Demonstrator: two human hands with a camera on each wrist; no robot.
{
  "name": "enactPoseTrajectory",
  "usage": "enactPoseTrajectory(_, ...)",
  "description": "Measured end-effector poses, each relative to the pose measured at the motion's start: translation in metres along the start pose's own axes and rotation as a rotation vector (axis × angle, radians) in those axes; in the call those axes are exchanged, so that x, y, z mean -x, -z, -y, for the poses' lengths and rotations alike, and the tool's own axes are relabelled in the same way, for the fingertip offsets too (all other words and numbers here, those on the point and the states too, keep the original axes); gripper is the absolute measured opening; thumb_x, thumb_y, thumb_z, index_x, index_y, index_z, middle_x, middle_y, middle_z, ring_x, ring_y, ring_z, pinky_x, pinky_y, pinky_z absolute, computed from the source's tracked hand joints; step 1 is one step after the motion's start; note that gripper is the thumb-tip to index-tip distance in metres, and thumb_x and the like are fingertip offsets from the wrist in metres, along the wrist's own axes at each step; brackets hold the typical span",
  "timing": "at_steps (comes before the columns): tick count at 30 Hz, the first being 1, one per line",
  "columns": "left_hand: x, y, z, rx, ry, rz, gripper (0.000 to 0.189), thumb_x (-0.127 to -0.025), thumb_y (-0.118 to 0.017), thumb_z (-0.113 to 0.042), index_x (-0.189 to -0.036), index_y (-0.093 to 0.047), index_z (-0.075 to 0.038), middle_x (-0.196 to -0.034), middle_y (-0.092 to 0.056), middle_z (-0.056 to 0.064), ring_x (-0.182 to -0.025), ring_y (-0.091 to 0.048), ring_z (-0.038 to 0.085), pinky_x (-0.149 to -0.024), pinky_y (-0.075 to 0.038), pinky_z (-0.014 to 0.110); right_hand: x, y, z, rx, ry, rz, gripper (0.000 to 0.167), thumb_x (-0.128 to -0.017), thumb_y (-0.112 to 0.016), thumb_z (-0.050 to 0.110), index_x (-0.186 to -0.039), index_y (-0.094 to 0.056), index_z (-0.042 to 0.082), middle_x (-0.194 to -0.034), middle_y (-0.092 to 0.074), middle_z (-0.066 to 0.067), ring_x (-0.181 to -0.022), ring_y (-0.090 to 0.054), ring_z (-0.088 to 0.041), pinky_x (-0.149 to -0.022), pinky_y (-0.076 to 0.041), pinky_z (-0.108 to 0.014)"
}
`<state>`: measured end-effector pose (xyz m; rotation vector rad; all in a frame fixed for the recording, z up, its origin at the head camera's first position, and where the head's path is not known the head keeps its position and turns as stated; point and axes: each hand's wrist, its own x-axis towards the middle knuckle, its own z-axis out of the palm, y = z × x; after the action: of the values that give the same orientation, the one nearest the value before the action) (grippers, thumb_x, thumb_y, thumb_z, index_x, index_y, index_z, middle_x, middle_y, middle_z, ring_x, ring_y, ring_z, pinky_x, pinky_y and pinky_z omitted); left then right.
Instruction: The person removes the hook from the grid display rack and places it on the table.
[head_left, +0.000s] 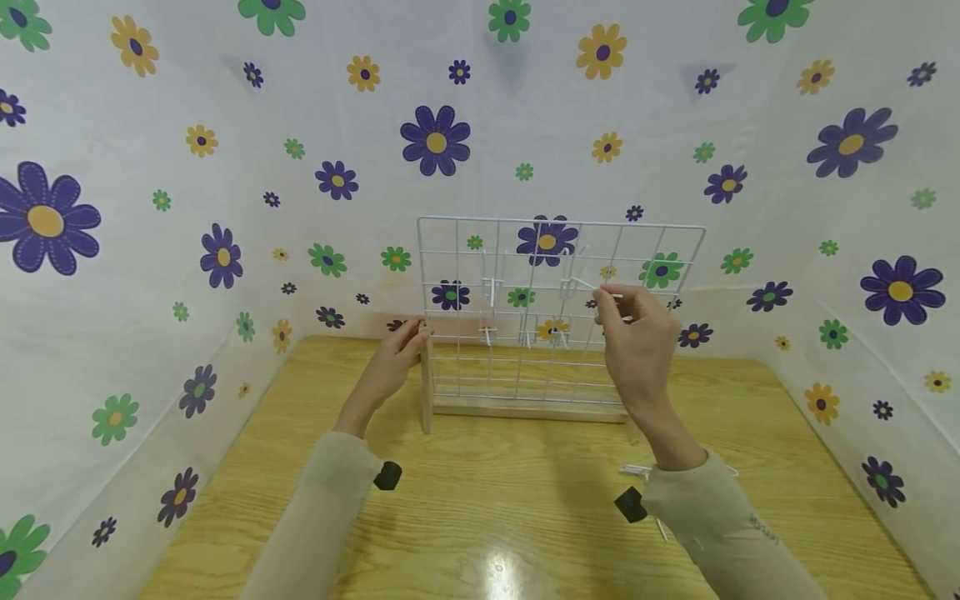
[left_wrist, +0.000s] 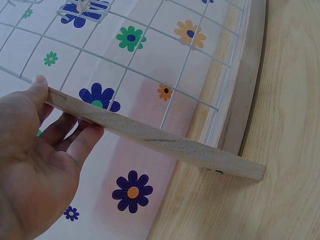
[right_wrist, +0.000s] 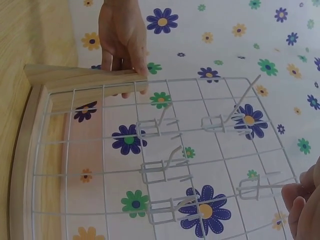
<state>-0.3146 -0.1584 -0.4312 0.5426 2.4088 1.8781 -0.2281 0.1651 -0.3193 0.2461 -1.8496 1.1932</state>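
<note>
A white wire grid panel [head_left: 562, 222] stands upright in a wooden stand. My left hand [head_left: 386, 367] grips the upper part of its left wooden post [head_left: 427, 387], thumb on one face and fingers on the other, as the left wrist view shows. My right hand [head_left: 643, 350] pinches the outer end of a white wire hook [right_wrist: 272, 186] between thumb and fingertips. That hook's bracket lies against the grid wires in the upper middle of the panel. Several other wire hooks [head_left: 492, 292] hang on the grid to its left and below, their prongs pointing outward.
Loose white wire hooks [head_left: 634, 470] lie on the wooden table [head_left: 480, 500], partly hidden by my right forearm. A wooden bar [head_left: 525, 412] runs along the grid's foot. Flower-printed white sheeting [head_left: 525, 108] encloses the table at the back and sides.
</note>
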Motion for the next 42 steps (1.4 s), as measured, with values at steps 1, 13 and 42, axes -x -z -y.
enactPoseTrajectory(1, 0.000, 0.000, 0.000, -0.001, 0.000, 0.002, 0.054, -0.114, -0.042, -0.030, -0.162, -0.032, -0.007, -0.159, -0.038, 0.024, -0.145, -0.040, 0.042, -0.116, -0.043, 0.048, 0.000, 0.000, 0.000, -0.004, 0.004, -0.004, 0.013, -0.098, -0.071, 0.004, -0.100, -0.075, -0.008, -0.078, -0.072, -0.018, -0.063, -0.059, -0.009, -0.048, -0.041, -0.008)
enactPoseTrajectory(13, 0.002, 0.001, 0.000, -0.014, 0.013, -0.001, 0.056, -0.113, -0.042, -0.032, -0.162, -0.030, -0.007, -0.160, -0.037, 0.022, -0.146, -0.040, 0.040, -0.115, -0.044, 0.047, -0.001, 0.007, -0.002, -0.055, 0.014, -0.037, 0.013, -0.096, -0.072, 0.003, -0.100, -0.073, -0.010, -0.080, -0.073, -0.018, -0.062, -0.062, -0.003, -0.042, -0.035, -0.009)
enactPoseTrajectory(42, -0.001, 0.001, 0.000, -0.036, 0.004, 0.001, 0.056, -0.114, -0.040, -0.030, -0.163, -0.028, -0.006, -0.162, -0.034, 0.023, -0.146, -0.039, 0.041, -0.114, -0.044, 0.048, 0.034, 0.053, -0.009, -0.024, -0.058, -0.006, 0.005, -0.093, -0.074, -0.001, -0.097, -0.077, -0.004, -0.072, -0.071, -0.001, -0.054, -0.058, -0.001, -0.038, -0.029, -0.013)
